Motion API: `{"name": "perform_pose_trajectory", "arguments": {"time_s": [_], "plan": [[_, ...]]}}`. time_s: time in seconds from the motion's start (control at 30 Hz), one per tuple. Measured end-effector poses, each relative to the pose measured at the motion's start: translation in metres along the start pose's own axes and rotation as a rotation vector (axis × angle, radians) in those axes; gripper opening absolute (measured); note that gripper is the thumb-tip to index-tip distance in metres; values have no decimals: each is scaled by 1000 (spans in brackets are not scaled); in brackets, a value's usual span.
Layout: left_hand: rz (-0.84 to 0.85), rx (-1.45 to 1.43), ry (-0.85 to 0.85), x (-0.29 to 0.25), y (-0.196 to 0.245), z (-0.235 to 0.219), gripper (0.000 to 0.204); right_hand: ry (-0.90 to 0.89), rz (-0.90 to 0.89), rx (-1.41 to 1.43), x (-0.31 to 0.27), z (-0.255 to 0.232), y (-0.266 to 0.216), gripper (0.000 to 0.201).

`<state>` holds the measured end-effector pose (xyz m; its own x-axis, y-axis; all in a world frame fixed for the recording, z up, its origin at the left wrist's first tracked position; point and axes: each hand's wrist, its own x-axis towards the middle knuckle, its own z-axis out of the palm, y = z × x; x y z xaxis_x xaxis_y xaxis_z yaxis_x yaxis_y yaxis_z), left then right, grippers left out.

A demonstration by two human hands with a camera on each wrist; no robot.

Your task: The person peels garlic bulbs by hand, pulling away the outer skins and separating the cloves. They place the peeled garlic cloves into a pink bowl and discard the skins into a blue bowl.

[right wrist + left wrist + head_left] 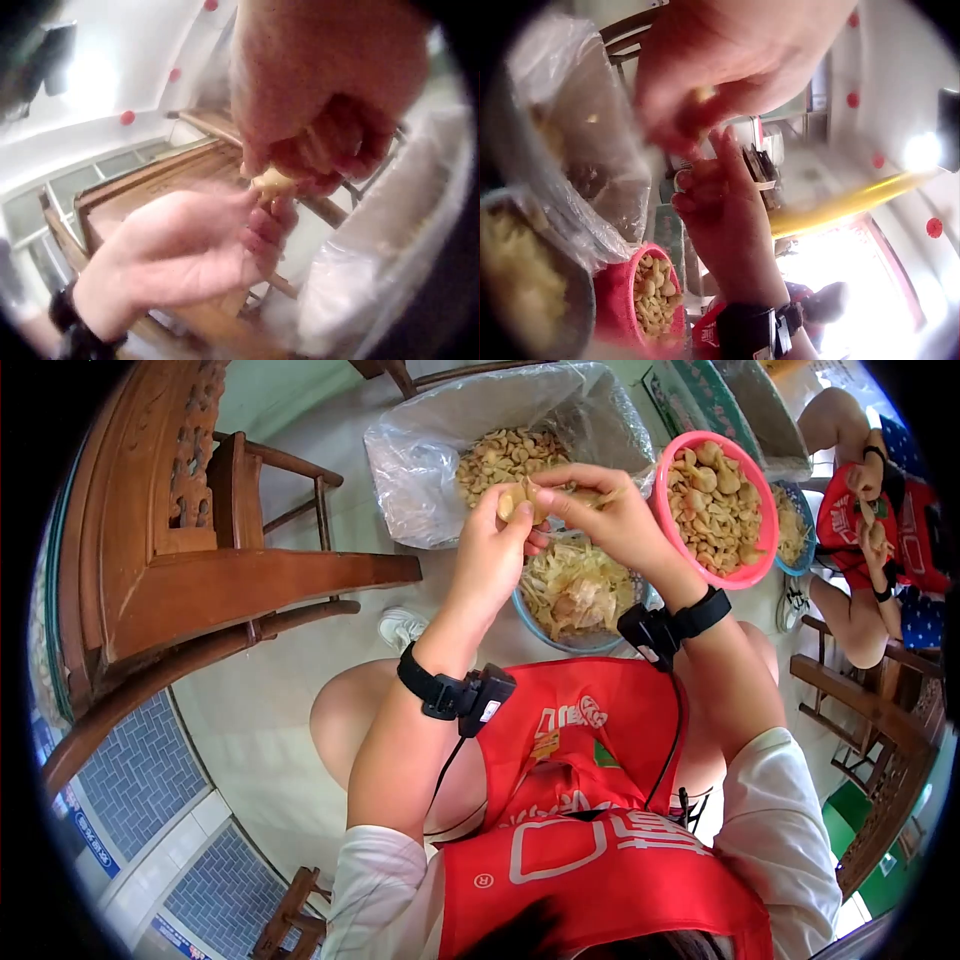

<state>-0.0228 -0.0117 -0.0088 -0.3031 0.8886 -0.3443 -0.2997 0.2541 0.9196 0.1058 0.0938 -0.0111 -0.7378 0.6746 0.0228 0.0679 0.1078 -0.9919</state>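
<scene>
Rm has a pale floor (270, 685) & carved wood furniture (250, 595); red apron (630, 890) bears white Chinese chars plus a legible ®. L hand (490, 550) & R hand (620, 525) both pinch a pale-yellow pc (274, 182) btwn fingertips, over the plastic-lined bin (415, 500) in head view. Can't tell its long axis or which way it points, fingers hide most.

The hands (487, 555) partly hide the pale piece (508, 506); the left wrist view cuts off the blurred basin (582, 315).
</scene>
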Motion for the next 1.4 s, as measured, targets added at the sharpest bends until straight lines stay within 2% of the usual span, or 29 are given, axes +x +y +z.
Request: {"name": "perform_pose_trajectory", "arguments": {"time_s": [0.03,0.17,0.23,0.33,0.4,0.47,0.53,0.57,0.63,0.67,0.73,0.8,0.87,0.9,0.93,1.0,1.03,1.1,1.13,1.2,1.23,1.4], "plan": [[-1,0,0,-1,0,1,23,13,-71,-79,-1,3,4,25],[-23,14,3,-5,-1,5,20,57,-131,-171,-5,2,2,20],[-25,7,0,-4,-2,6,20,100,-319,-399,-7,2,-5,16],[-33,-89,-14,-2,-3,6,20,94,-390,-558,-12,0,-18,15],[-30,-181,-6,1,-1,4,20,140,-366,-453,-13,2,-14,14],[-2,-93,34,-3,4,9,20,185,-341,-347,-14,7,-5,14],[24,-6,71,-3,6,13,19,312,-108,-32,-14,14,4,12],[30,0,76,-3,6,13,19,312,-108,-33,-15,14,4,12],[35,8,89,-1,2,11,20,336,275,313,-18,17,3,12],[40,57,78,1,-5,10,20,333,276,313,-18,16,4,12],[47,106,67,3,-9,9,20,396,500,340,-17,8,8,15],[87,81,87,4,-9,5,19,444,526,326,-8,-11,22,17],[69,81,108,1,-2,5,18,327,491,-154,0,-30,34,19],[51,80,135,0,0,5,16,357,509,-186,1,-28,27,23],[53,81,134,0,0,6,16,359,508,-186,4,-27,23,23],[-10,17,98,-1,-3,6,18,486,265,151,7,-24,14,26],[-12,16,99,-1,-3,6,18,484,267,151,8,-23,5,26],[21,-21,5,-1,-2,7,23,320,87,65,9,-21,-11,26],[21,-20,4,-1,-2,8,23,321,86,65,8,-18,-10,26],[17,-48,32,-1,0,9,21,27,53,-13,4,-13,-4,29],[17,-48,30,0,-1,8,21,-28,8,-74,2,-10,-3,29],[-15,-53,0,-3,-5,7,20,-21,-53,-170,-7,-1,-2,23]]}}
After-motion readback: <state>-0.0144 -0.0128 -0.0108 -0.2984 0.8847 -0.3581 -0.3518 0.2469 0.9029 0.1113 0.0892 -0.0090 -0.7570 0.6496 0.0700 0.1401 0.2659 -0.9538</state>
